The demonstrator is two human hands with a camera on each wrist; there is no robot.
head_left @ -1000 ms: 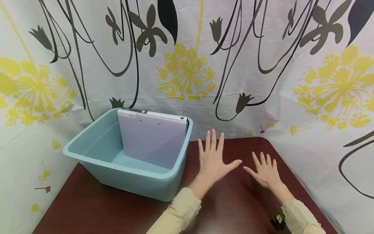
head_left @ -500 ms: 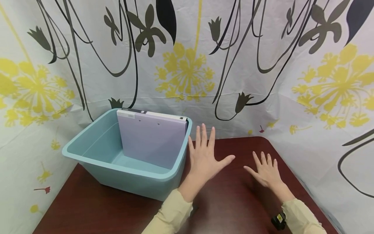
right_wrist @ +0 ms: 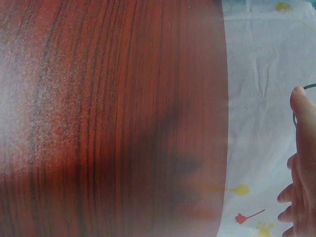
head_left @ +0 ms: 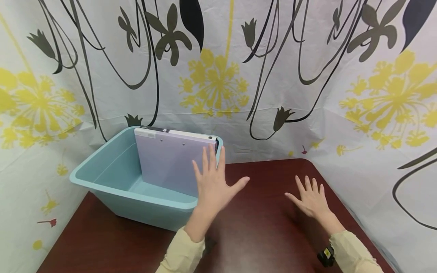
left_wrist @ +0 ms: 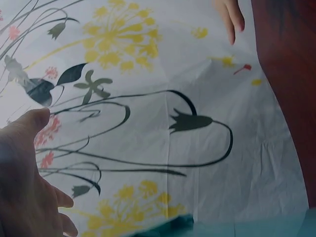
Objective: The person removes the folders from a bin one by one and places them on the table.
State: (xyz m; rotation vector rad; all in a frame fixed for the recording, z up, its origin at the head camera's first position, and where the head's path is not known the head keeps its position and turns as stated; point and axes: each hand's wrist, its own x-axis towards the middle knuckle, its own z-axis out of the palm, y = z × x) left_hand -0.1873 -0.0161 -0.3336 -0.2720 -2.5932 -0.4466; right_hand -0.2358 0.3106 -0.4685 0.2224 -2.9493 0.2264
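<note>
My left hand [head_left: 213,187] has its fingers spread and holds nothing. In the head view it overlaps the right wall of a light blue plastic tub [head_left: 146,218]; contact with the tub cannot be made out. Inside the tub, a lilac folder or binder [head_left: 167,161] stands upright against the back, its lower right part hidden behind my hand. Over the right side of the table, my right hand [head_left: 311,201] is also spread, with nothing in it. The left wrist view catches part of the left hand [left_wrist: 29,173] at its edge; the right wrist view shows the right hand [right_wrist: 303,148].
The tub stands on the left of a dark red wooden table [head_left: 259,227]. A white cloth [head_left: 266,83] with yellow and grey flower prints hangs behind and around the table. A small black device [head_left: 326,256] sits at the right wrist.
My left hand has moved left, from beside the tub to in front of its right wall in the head view. The right hand, tub and folder stay nearly as they were.
</note>
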